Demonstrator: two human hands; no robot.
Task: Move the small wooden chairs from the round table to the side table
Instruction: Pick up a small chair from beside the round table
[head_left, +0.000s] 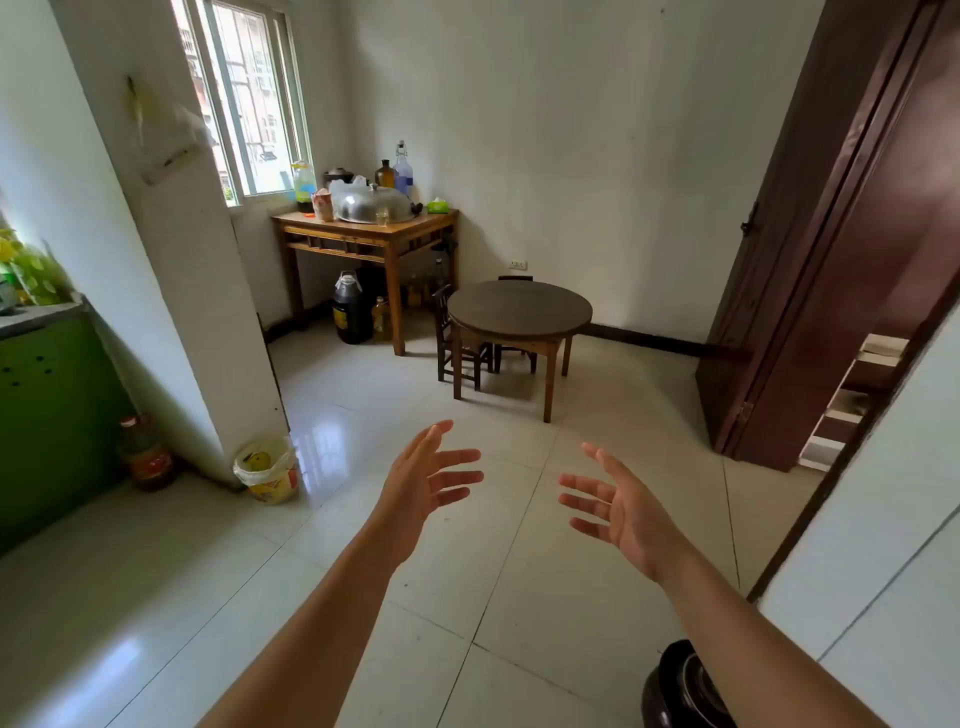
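Under the side table (363, 235), a dark jug (349, 310) holds unseen contents.

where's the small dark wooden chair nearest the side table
Head view, centre: small dark wooden chair tucked at the round table's left edge, beside the side table's front-right leg.

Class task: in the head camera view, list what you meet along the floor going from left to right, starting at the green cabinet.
Green cabinet → red-capped bottle → yellow bucket → dark jug under the side table → small wooden chair → round table → dark wooden door.
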